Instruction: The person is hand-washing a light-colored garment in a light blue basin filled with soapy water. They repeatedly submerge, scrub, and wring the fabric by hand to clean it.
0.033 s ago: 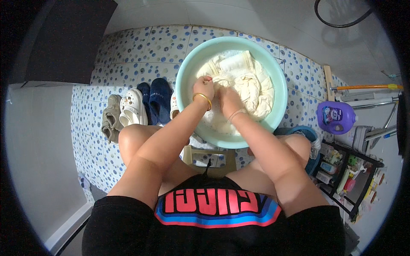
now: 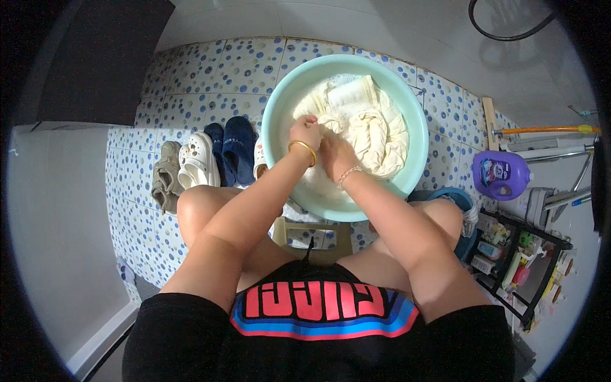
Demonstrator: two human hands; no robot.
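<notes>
A mint-green basin (image 2: 417,143) stands before me, with whitish, sudsy water in it. Bunched, wet and twisted, a cream garment (image 2: 375,143) fills its middle and right side; a flat, ribbed band of it lies toward the far rim. Left of the bundle, my left hand (image 2: 305,132), with a gold bangle at the wrist, is closed on a fold of the cloth. Close beside it, my right hand (image 2: 338,156), wearing a pale bracelet, has its fingers curled against the same fold. Its fingertips are partly hidden behind the hand.
Left of the basin are navy slippers (image 2: 238,149), white clogs (image 2: 198,162) and beige shoes (image 2: 167,175). At right stand a purple detergent bottle (image 2: 499,175), a blue bucket (image 2: 468,204) with cloth, and a black rack (image 2: 528,267) of bottles. A beige stool (image 2: 312,239) is between my legs.
My right hand has shifted slightly left, closer to my left hand, and its wrist has turned a little. The cloth between the hands and the bundle has drawn in slightly.
</notes>
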